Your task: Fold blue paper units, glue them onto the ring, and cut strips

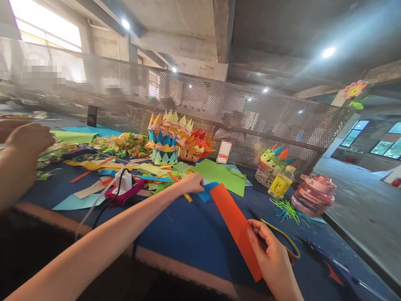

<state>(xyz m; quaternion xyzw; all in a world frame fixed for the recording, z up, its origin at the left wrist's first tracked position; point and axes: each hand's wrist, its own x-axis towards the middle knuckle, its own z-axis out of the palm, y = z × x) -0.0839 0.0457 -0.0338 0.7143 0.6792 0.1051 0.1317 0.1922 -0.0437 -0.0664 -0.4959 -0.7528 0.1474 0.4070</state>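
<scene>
Blows out at the upper-left window (50,23). Dims under the ceiling (282,29), streaked with bluish glare by the right-hand lamp (328,52). Falls near black below the table (175,238). Pixelates in patches over the mesh screen (200,100). Stretches, wide-angle, toward the frame edges.

Head-worn view, forward across table (175,242)

Legible wording: none.
Bottle (282,182): between three and four o'clock, its yellow label (278,185) carries dark print, too small and blurred to read.
Card (224,151): white with red band, just off centre toward three o'clock, blurred past reading.
</scene>
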